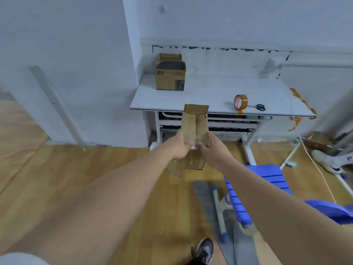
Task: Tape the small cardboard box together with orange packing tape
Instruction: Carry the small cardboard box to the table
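Note:
A small brown cardboard box (pixel 194 125), flattened and with its flaps loose, is held out in the air in front of the white table (pixel 210 96). My left hand (pixel 179 147) grips its left side and my right hand (pixel 212 150) grips its right side near the middle. The box's lower part hangs below both hands. A roll of orange packing tape (pixel 241 101) stands on edge near the table's front edge, with a loose tape end stuck over the edge. Black-handled scissors (pixel 257 107) lie just right of the roll.
An open cardboard box (pixel 170 73) stands at the table's back left by the wall. A blue chair (pixel 267 188) stands on the wooden floor at the right. Orange tape scraps (pixel 303 104) hang at the table's right end. A white cord (pixel 315 165) and clutter lie beyond.

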`<state>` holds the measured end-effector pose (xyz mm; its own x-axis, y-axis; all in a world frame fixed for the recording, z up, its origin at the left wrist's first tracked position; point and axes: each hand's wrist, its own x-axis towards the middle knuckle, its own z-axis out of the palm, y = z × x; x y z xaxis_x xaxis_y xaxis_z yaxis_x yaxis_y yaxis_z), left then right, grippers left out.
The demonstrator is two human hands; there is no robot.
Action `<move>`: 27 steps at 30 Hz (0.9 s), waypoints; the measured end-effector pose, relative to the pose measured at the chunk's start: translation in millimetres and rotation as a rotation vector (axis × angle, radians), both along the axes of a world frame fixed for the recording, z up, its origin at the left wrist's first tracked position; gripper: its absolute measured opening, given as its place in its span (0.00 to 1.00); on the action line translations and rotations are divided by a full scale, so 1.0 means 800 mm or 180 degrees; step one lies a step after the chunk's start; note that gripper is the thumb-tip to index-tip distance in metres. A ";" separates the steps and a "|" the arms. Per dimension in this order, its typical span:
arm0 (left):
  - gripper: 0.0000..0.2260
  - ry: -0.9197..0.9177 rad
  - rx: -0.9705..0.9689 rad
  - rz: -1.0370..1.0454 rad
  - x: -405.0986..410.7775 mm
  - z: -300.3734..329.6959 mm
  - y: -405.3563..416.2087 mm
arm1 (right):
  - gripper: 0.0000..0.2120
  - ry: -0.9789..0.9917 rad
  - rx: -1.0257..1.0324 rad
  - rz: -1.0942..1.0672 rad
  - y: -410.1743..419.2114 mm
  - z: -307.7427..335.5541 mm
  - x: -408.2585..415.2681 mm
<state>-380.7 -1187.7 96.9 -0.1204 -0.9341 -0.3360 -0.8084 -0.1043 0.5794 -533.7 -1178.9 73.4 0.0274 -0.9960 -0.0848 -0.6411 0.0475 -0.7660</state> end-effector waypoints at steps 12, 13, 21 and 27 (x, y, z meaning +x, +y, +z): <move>0.32 -0.0068 0.0009 0.0128 -0.109 0.010 -0.259 | 0.25 0.0067 0.0267 -0.0043 -0.263 0.019 -0.105; 0.33 -0.0078 0.0017 0.0124 -0.114 0.007 -0.277 | 0.25 0.0046 0.0268 -0.0044 -0.280 0.018 -0.110; 0.32 0.0011 0.0066 0.0064 -0.141 -0.020 -0.444 | 0.17 0.0144 0.0281 -0.0178 -0.438 -0.002 -0.135; 0.32 0.0223 0.0065 -0.0010 -0.145 -0.036 -0.577 | 0.19 0.0050 0.0400 -0.0321 -0.571 -0.014 -0.131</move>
<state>-496.5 -1649.6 68.3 -0.1471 -0.9268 -0.3456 -0.7663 -0.1142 0.6323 -638.3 -1636.0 62.0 -0.0745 -0.9752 -0.2084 -0.6402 0.2070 -0.7398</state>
